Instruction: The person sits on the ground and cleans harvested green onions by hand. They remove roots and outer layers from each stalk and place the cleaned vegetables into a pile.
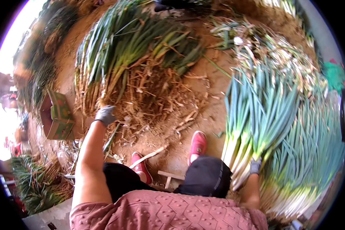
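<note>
My left hand point(105, 115), in a grey glove, is at the root ends of a heap of untrimmed large green onions point(99, 61). These have dry brown outer leaves. Whether its fingers hold a stalk is hard to make out. At the right, my right hand point(255, 166), also gloved, grips the pale stem of a cleaned green onion point(258, 148). Under and beside it lies a pile of cleaned green onions point(238, 115), white stems towards me and blue-green leaves pointing away.
Dry peelings point(152, 95) and soil cover the floor between my feet and the heap. A cardboard box point(61, 115) stands at the left. A small wooden stool point(171, 174) is between my legs. Rows of cleaned onions point(307, 149) lie far right; leaf scraps point(279, 54) lie behind.
</note>
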`<state>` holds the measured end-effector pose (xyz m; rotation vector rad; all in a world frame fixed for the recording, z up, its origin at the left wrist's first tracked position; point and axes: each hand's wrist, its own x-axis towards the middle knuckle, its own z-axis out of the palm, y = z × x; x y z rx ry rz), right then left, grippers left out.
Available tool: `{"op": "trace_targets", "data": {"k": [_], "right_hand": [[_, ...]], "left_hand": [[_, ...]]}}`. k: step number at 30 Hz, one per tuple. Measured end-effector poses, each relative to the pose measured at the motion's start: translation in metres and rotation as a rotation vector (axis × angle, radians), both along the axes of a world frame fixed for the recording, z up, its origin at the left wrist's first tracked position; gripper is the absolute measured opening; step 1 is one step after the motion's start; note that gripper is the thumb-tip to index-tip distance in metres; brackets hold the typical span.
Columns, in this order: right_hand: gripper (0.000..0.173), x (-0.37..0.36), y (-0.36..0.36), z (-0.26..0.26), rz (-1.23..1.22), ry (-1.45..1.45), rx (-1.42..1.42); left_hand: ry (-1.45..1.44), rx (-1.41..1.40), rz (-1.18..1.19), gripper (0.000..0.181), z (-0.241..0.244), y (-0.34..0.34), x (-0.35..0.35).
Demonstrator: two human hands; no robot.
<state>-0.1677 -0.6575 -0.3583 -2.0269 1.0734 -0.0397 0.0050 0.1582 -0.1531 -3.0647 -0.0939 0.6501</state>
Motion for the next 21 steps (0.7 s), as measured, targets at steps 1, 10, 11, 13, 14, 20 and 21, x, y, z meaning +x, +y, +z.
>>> {"op": "trace_targets", "data": {"k": [1,10,11,13,14,20,21], "right_hand": [[0.059,0.008,-0.006,-0.001,0.058,0.134,-0.133],[0.067,0.038,0.045,0.069,0.162,0.546,-0.45],[0.068,0.041,0.047,0.073,0.152,0.64,-0.485],[0.068,0.087,0.104,0.126,0.24,0.885,-0.474],[0.069,0.089,0.106,0.137,0.256,0.911,-0.459],[0.063,0.068,0.07,0.087,0.199,0.013,-0.589],[0.064,0.085,0.088,0.091,0.247,-0.032,-0.509]], "left_hand": [[0.063,-0.006,0.014,0.054,-0.016,-0.012,0.012],[-0.336,-0.14,0.23,0.046,-0.094,-0.037,0.085],[-0.513,-0.077,0.269,0.045,-0.096,-0.025,0.093],[-0.699,0.01,0.475,0.042,-0.096,0.016,0.097],[-0.548,0.079,0.592,0.042,-0.1,0.03,0.101],[-0.162,0.191,0.563,0.032,-0.092,0.047,0.117],[-0.099,0.182,0.499,0.033,-0.075,0.038,0.115]]}}
